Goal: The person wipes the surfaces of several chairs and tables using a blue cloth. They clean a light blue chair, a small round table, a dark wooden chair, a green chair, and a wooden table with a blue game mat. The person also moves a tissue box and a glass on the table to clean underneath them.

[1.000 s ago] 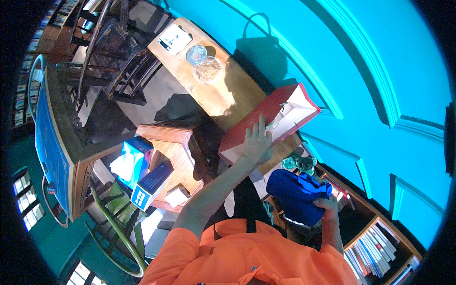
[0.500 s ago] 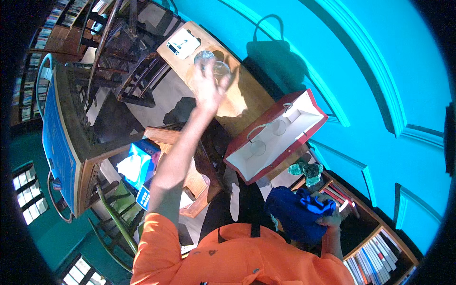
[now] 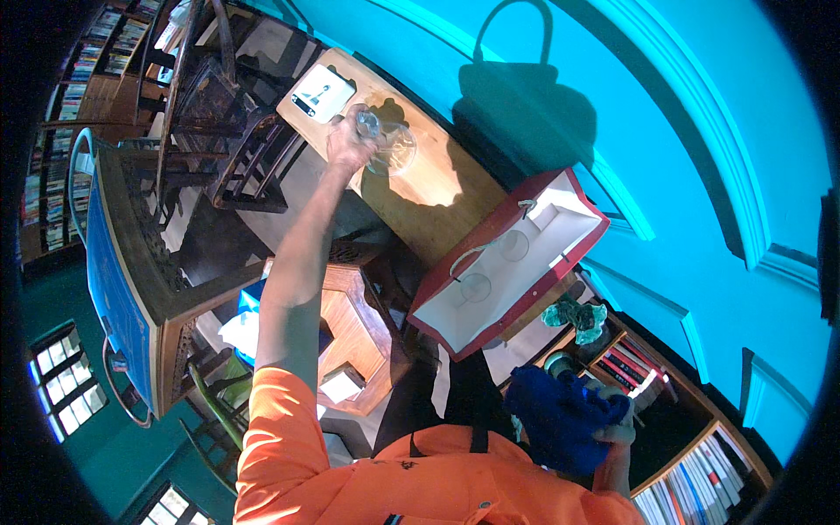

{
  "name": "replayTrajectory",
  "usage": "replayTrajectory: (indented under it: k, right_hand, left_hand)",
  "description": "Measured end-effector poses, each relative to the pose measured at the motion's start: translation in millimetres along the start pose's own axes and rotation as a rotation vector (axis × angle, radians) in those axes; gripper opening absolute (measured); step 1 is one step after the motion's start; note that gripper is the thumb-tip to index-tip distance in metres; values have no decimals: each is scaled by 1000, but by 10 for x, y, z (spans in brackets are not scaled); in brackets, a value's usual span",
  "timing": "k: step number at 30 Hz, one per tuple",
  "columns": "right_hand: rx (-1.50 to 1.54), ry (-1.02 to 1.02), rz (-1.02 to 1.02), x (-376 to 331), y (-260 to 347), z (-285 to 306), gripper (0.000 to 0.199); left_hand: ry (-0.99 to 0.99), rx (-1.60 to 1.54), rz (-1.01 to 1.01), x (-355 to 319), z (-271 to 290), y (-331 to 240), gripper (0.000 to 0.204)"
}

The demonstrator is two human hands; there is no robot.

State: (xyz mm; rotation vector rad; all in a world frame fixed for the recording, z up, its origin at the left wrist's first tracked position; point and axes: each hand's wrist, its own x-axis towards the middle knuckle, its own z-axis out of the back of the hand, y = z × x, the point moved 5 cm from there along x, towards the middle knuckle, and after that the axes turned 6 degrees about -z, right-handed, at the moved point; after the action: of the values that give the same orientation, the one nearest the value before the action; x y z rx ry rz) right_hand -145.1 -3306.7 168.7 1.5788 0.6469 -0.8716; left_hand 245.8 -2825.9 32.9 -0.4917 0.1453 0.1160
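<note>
My left hand point(image 3: 348, 144) reaches out over a narrow wooden table point(image 3: 429, 201) with its fingers around a clear glass vessel point(image 3: 368, 123). Right beside it on the tabletop stands a second, rounder clear vessel point(image 3: 398, 150). At the lower right, my right hand point(image 3: 619, 422) grips a bunched dark blue cloth point(image 3: 564, 411); part of that hand is hidden by the folds. Between my hands sits an open red paper bag point(image 3: 560, 254) with a white inside. Two round clear shapes point(image 3: 475, 287) show in its opening.
A white tablet-like box point(image 3: 322, 94) lies at the table's far end. Below my left arm are a wooden stool or small table point(image 3: 367, 324) and a tissue box point(image 3: 245, 328). A bookshelf point(image 3: 700, 411) and a green translucent ornament point(image 3: 577, 317) stand at right. Dark chairs point(image 3: 249, 166) stand far left.
My left hand has moved left and closed around the clear vessel. The right hand with the blue cloth has shifted slightly right and down. The whole view has turned a little.
</note>
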Motion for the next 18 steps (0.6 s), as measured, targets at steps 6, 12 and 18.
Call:
replayTrajectory:
  k: [6, 12, 18]
  right_hand:
    - [-15, 18, 23, 45, 73, -5, 70]
    - [-19, 43, 19, 92, 36, -112, 70]
    - [-47, 71, -10, 197, -13, -173, 70]
  left_hand:
    - [-51, -35, -16, -307, -168, -111, 71]
    - [-24, -78, -5, -565, -325, -337, 67]
    - [-66, -41, -136, -595, -353, -346, 65]
